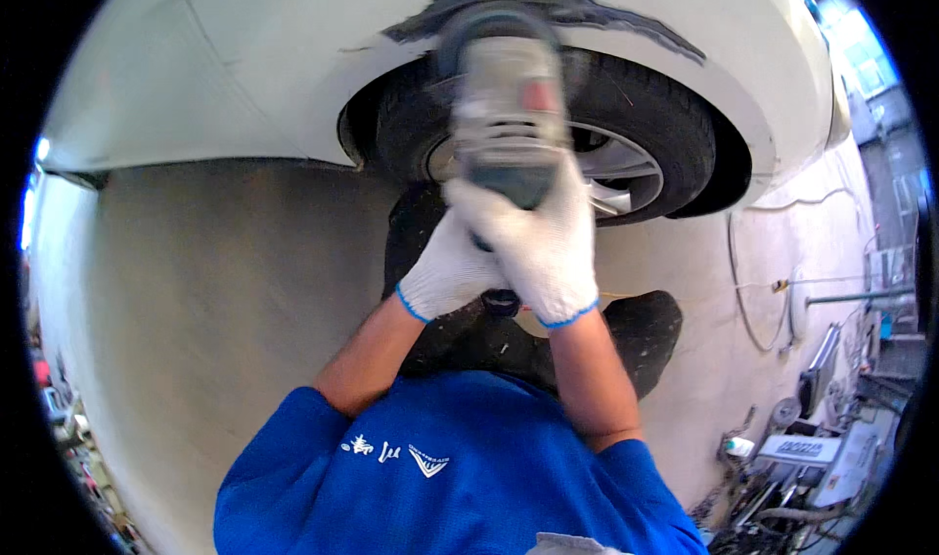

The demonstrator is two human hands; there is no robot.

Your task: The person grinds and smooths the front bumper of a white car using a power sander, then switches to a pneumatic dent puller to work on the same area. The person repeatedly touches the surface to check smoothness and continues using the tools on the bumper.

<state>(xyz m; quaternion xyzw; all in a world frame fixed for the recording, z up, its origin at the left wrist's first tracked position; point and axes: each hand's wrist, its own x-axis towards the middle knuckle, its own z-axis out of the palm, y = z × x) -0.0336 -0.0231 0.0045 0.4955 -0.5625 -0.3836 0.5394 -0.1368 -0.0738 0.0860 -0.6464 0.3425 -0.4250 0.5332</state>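
Note:
A grey power sander (511,90) with a dark round pad is blurred by motion. Its pad lies over a rough dark patch (626,15) on the white car fender (323,27), just above the wheel arch. Both my hands wear white knit gloves with blue cuffs and are closed at the sander's dark rear end. My left hand (452,262) is partly behind my right hand (548,247), which wraps the handle from the right. Some fingers are hidden behind the tool and the gloves.
The car's tyre (685,130) and silver wheel rim (641,169) are just below the sander. A hose (736,271) and cord lie on the grey floor (225,340) at right. Metal equipment (802,452) is heaped at lower right, with assorted items along the left edge.

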